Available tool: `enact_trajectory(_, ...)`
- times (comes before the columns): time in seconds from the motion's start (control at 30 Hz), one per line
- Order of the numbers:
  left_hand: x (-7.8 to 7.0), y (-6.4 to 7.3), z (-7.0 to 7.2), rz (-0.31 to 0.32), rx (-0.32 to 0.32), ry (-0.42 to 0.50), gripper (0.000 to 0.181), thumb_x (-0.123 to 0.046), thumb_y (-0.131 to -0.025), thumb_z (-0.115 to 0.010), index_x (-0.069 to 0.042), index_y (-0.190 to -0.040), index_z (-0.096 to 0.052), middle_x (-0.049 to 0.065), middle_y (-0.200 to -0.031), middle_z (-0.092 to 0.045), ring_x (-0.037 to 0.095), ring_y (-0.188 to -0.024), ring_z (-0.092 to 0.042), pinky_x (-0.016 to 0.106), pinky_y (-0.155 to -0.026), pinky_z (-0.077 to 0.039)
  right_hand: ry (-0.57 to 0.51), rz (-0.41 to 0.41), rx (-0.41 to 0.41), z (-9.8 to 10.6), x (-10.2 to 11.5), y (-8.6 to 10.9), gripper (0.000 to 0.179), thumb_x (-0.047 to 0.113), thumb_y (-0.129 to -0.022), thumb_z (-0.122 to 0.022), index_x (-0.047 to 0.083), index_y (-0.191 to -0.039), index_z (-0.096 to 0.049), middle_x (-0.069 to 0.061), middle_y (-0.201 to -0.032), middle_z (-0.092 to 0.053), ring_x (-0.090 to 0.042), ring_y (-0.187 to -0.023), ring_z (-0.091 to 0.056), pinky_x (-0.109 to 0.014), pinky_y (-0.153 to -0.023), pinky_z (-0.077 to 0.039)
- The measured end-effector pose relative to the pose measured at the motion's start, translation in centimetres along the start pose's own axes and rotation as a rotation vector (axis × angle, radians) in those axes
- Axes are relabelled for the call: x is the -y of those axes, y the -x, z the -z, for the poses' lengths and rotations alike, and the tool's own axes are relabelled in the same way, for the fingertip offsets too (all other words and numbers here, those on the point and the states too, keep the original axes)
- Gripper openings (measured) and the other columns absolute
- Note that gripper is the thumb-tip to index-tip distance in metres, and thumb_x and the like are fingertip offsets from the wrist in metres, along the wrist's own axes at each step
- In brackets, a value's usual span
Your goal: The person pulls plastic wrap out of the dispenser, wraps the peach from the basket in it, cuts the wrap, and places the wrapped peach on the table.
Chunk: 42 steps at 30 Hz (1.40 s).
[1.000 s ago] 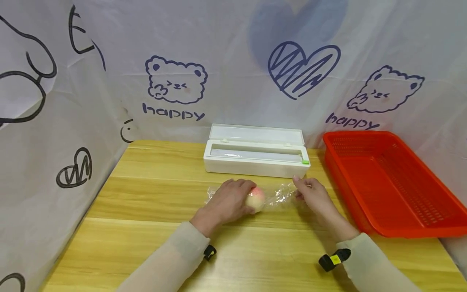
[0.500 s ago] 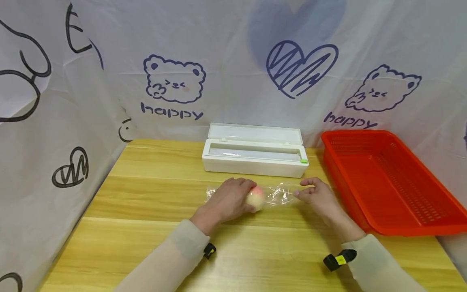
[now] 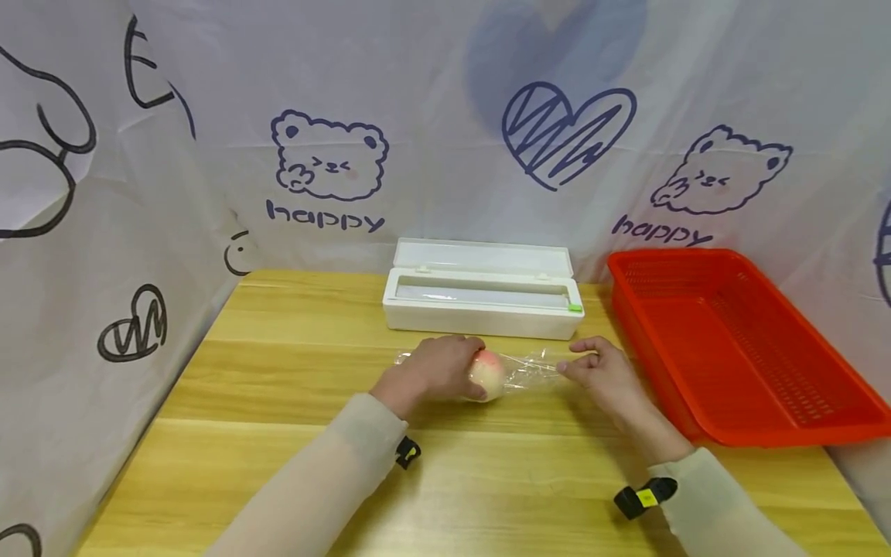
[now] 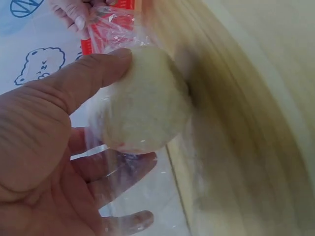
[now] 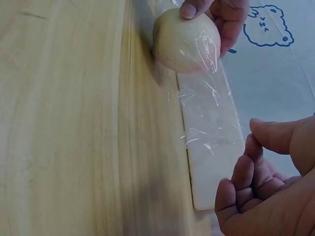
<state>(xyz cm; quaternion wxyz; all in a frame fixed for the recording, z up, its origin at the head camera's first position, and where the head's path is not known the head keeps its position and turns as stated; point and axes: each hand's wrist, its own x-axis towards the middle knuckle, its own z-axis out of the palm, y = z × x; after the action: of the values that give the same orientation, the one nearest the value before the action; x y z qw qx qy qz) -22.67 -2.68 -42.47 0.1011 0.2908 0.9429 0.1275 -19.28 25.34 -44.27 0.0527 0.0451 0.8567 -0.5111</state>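
Observation:
A pale peach (image 3: 489,376) with a pink blush is wrapped in clear plastic wrap (image 5: 209,110). My left hand (image 3: 440,370) grips it from the left; the thumb lies over the peach in the left wrist view, with other fingers behind and below it. To the right, a loose, crinkled tail of the wrap stretches toward my right hand (image 3: 609,383), whose thumb and a fingertip pinch its end. The wrap's other end pokes out beyond the left hand, mostly hidden. Behind the hands stands a white plastic wrap dispenser (image 3: 480,320), its lid raised and a roll inside.
A red plastic basket (image 3: 678,371) with perforated sides stands on the right, close to my right hand. The wooden table (image 3: 278,449) runs up to a white printed cloth (image 3: 445,155) at the back and left.
The right hand has shifted its hold on the wrap's tail, with fingers now more spread. Strands of the tail look more drawn out. The left hand stays on the peach, tilting slightly.

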Motion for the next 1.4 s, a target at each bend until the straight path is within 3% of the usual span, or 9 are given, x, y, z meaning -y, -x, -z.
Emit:
enact_trajectory(0.17, 0.6, 0.3, -0.8, 0.007, -0.065, 0.071, 0.076, -0.046, -0.087, -0.084, -0.007, -0.146, -0.055, 0.01, -0.132, -0.067, 0.026, -0.113, -0.066, 0.042, -0.101, -0.055, 0.015, 0.015, -0.084, -0.2, 0.1, 0.4, 0.045, 0.026, -0.102, -0.072, -0.005, -0.131, -0.055, -0.004, -0.086, -0.06, -0.015, -0.071, -0.049, -0.026, -0.057, -0.042)
enact_trajectory(0.33, 0.6, 0.9, -0.8, 0.091, -0.25, 0.265, 0.077, -0.042, -0.085, -0.086, -0.006, -0.145, -0.054, 0.012, -0.131, -0.064, 0.026, -0.11, -0.064, 0.043, -0.098, -0.056, 0.011, 0.037, -0.193, -1.2, 0.4, 1.5, 0.045, 0.041, -0.107, -0.062, -0.003, -0.116, -0.063, -0.006, -0.088, -0.065, -0.013, -0.076, -0.06, -0.024, -0.066, -0.051)
enact_trajectory(0.43, 0.1, 1.2, -0.5, 0.129, -0.334, 0.345, 0.076, -0.039, -0.083, -0.088, -0.005, -0.142, -0.055, 0.012, -0.127, -0.064, 0.025, -0.105, -0.063, 0.042, -0.094, -0.056, -0.117, 0.028, -0.072, -2.8, 0.8, 2.1, 0.05, 0.041, -0.109, -0.059, -0.007, -0.122, -0.062, -0.015, -0.102, -0.072, -0.014, -0.087, -0.07, -0.027, -0.08, -0.06)
enact_trajectory(0.57, -1.1, 1.8, -0.2, 0.136, -0.343, 0.376, 0.075, -0.037, -0.083, -0.089, -0.003, -0.14, -0.055, 0.012, -0.125, -0.064, 0.024, -0.101, -0.063, 0.041, -0.092, -0.058, -0.307, 0.009, 0.171, -5.3, 1.5, 2.6, 0.055, 0.032, -0.111, -0.057, -0.013, -0.141, -0.049, -0.029, -0.132, -0.065, -0.025, -0.111, -0.072, -0.036, -0.098, -0.06)
enact_trajectory(0.73, -2.6, 2.6, -0.2, 0.076, -0.366, 0.312, 0.073, -0.033, -0.084, -0.088, 0.0, -0.14, -0.055, 0.014, -0.124, -0.064, 0.025, -0.105, -0.064, 0.041, -0.095, -0.058, -0.537, 0.01, 0.278, -7.5, 2.0, 3.0, 0.053, 0.017, -0.11, -0.057, -0.015, -0.148, -0.038, -0.022, -0.134, -0.062, -0.019, -0.115, -0.069, -0.037, -0.105, -0.056)
enact_trajectory(0.97, -3.8, 4.6, -0.1, -0.078, -0.518, 0.061, 0.068, -0.033, -0.082, -0.092, -0.001, -0.133, -0.059, 0.014, -0.117, -0.065, 0.027, -0.104, -0.064, 0.041, -0.096, -0.057, -0.768, 0.022, 0.293, -8.6, 2.7, 3.6, 0.052, 0.008, -0.108, -0.059, -0.011, -0.151, -0.036, -0.004, -0.128, -0.064, -0.01, -0.108, -0.066, -0.025, -0.097, -0.057)
enact_trajectory(1.03, -3.8, 5.5, 0.5, -0.085, -0.475, 0.102, 0.072, -0.038, -0.083, -0.092, -0.003, -0.136, -0.058, 0.013, -0.122, -0.065, 0.026, -0.108, -0.064, 0.041, -0.098, -0.056, -0.786, 0.033, 0.312, -8.7, 2.8, 3.7, 0.055, 0.007, -0.106, -0.062, -0.008, -0.152, -0.036, -0.003, -0.129, -0.065, -0.01, -0.105, -0.065, -0.023, -0.093, -0.057)
enact_trajectory(1.2, -2.9, 7.0, 2.8, -0.002, -0.236, 0.392, 0.095, -0.048, -0.083, -0.089, -0.009, -0.157, -0.044, 0.012, -0.149, -0.055, 0.028, -0.13, -0.057, 0.047, -0.108, -0.052, -0.752, 0.081, 0.386, -8.8, 2.8, 3.8, 0.061, 0.0, -0.098, -0.068, -0.005, -0.151, -0.038, -0.008, -0.134, -0.064, -0.013, -0.108, -0.064, -0.025, -0.094, -0.056)
enact_trajectory(1.4, -0.9, 6.9, 3.7, 0.023, 0.031, 0.516, 0.116, -0.052, -0.076, -0.092, -0.008, -0.165, -0.031, 0.012, -0.161, -0.049, 0.027, -0.144, -0.051, 0.049, -0.117, -0.044, -0.738, 0.11, 0.489, -9.2, 2.7, 4.5, 0.08, 0.001, -0.09, -0.076, -0.004, -0.157, -0.033, -0.015, -0.155, -0.051, -0.017, -0.13, -0.058, -0.028, -0.109, -0.049)
